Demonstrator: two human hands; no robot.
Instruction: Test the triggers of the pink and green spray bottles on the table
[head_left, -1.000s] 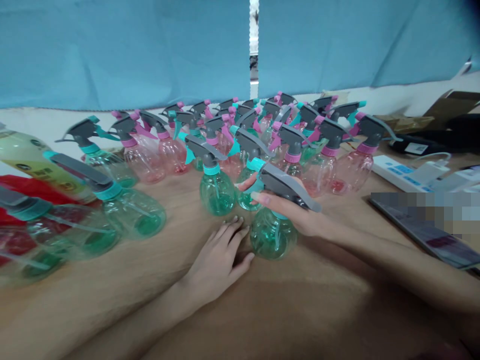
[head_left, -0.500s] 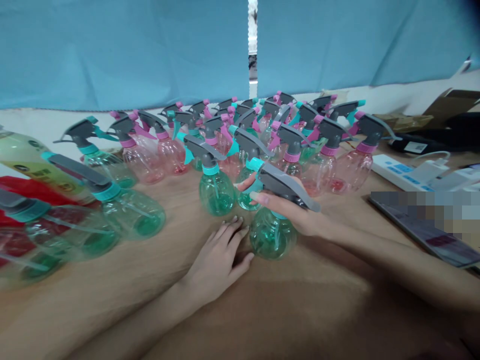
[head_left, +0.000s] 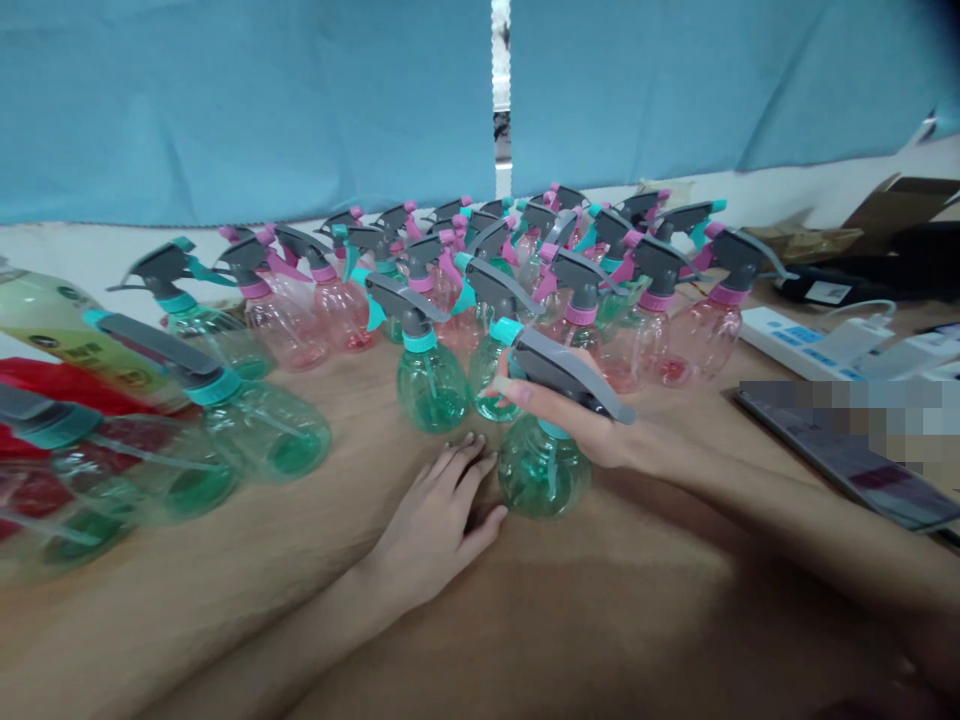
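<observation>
The right hand (head_left: 581, 425) seems to grasp the grey trigger head of a green spray bottle (head_left: 541, 475), standing at one o'clock from the left hand (head_left: 431, 525), whose fingers lie released on the wooden counter (head_left: 352, 395).

Two hanging light-blue fabric curtains (head_left: 247, 110) part at a narrow vertical gap (head_left: 501, 100), above a white band of wall or ledge (head_left: 75, 245) behind a tan wood-toned worktop (head_left: 570, 630).

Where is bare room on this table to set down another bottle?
Bare wood lies between the pink spray bottles and the pixelated tablet, and before the green bottle, between the left forearm and right forearm. Further back, bottles stand crowded.
</observation>
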